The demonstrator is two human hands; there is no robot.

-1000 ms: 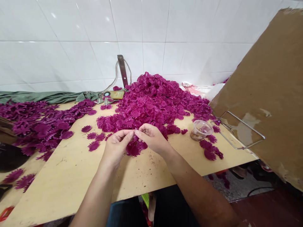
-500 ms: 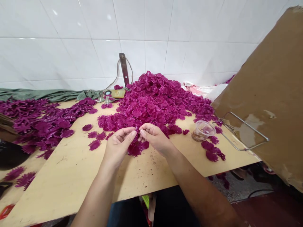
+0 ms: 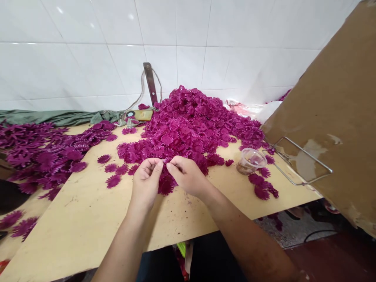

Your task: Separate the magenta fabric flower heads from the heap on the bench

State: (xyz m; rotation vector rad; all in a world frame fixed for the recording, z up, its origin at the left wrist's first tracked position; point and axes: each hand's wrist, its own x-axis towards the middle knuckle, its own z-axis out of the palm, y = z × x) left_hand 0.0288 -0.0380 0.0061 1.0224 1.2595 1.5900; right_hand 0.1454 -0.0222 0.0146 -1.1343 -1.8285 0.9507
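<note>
My left hand is closed in a pinch, thumb against forefinger. Opposite it, my right hand pinches too, its fingers curled under. Between the two sets of fingertips is a small magenta flower piece, mostly covered by the fingers. Both hands hover over the front edge of a large heap of magenta toothed flower pieces. Several loose flower pieces lie left of my left hand, one of them a flat flower piece.
A clear plastic cup stands right of the heap, near a bent wire frame and a large cardboard sheet. More flower pieces spread at left. A yellow device lies behind, before the tiled wall.
The fingertips of both hands have drawn a little closer together around the flower piece. My right hand has turned slightly, with its fingers more curled. The view has shifted slightly.
</note>
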